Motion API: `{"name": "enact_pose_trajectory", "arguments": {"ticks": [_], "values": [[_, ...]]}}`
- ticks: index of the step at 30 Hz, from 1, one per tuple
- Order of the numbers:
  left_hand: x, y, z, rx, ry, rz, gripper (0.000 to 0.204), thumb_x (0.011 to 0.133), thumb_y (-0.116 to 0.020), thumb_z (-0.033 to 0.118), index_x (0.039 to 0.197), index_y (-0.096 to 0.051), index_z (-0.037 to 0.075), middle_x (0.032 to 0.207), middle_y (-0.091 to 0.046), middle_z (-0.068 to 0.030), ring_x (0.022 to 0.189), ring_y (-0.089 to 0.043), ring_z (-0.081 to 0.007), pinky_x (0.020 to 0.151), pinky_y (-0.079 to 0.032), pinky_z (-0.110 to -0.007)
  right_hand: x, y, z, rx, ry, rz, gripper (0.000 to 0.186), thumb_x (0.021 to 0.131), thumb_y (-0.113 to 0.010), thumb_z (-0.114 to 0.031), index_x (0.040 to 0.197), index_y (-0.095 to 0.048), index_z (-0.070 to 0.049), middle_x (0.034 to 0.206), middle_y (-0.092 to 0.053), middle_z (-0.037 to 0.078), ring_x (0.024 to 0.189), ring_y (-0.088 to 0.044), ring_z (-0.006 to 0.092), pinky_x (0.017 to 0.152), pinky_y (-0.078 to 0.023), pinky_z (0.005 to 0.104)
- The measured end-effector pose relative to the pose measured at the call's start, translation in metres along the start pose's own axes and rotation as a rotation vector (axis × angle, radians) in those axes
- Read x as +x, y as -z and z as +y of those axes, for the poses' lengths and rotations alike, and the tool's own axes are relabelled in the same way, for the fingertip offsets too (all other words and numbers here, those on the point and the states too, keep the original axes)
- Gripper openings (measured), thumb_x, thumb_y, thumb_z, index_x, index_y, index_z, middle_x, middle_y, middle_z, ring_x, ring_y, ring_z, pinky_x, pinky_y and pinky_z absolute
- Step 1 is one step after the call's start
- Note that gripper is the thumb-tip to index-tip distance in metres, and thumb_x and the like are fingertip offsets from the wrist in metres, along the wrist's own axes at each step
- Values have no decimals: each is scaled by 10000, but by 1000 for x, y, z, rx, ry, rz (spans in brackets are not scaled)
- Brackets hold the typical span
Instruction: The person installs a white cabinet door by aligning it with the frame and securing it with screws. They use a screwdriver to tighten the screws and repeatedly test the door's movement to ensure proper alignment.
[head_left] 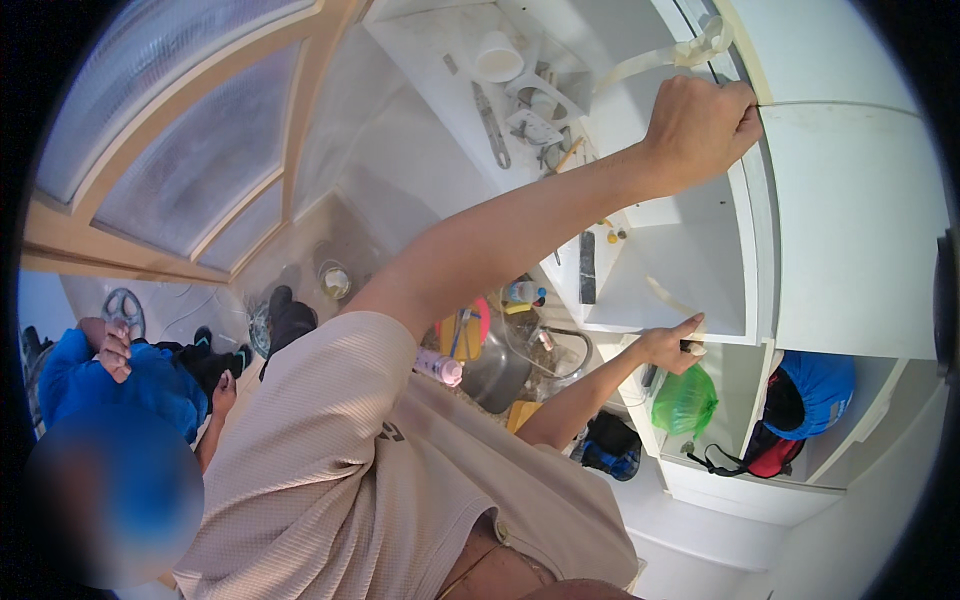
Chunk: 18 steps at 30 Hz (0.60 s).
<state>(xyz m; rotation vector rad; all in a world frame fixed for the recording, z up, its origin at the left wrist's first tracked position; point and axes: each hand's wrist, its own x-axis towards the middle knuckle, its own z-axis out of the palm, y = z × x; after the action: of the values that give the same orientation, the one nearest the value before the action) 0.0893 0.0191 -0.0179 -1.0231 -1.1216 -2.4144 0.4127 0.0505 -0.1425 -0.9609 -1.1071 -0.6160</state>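
Note:
My left hand (705, 130) is closed at the edge of the upper white cabinet door (830, 55), fingers curled against it. A loose cream strip (650, 65) hangs beside that hand. Lower down, my right hand (672, 345) is closed round a small dark and cream item I cannot make out, its index finger stretched along the white cabinet's edge (630, 328). Another cream strip (660, 290) is just above it. A green bag (685, 400) lies in the compartment below that hand.
Tools (490, 125) and a white cup (497, 57) lie on a shelf. A steel sink (490, 380) holds clutter. Blue and red bags (810, 395) fill another compartment. A glazed wooden door (190, 180) stands left. Another person in blue (70, 375) is at lower left.

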Motion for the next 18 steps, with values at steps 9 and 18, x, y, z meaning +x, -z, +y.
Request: {"name": "enact_pose_trajectory", "arguments": {"ticks": [9,18], "values": [[4,10,2,-11,-22,-45,138,833,-719,133,729,-714,43,542,-622,-83,455,-621,-232,468,-477,-326,-2,0,5,22,5,22,410,843,-876,-297,862,-695,71,814,-715,178,716,-660,281,691,-513,428],[2,8,-13,324,-333,-142,128,827,-708,127,707,-685,88,548,-631,-68,452,-624,-235,431,-471,-340,0,0,9,-25,27,9,408,858,-860,-314,845,-712,65,803,-710,160,691,-647,285,665,-501,435]]}}
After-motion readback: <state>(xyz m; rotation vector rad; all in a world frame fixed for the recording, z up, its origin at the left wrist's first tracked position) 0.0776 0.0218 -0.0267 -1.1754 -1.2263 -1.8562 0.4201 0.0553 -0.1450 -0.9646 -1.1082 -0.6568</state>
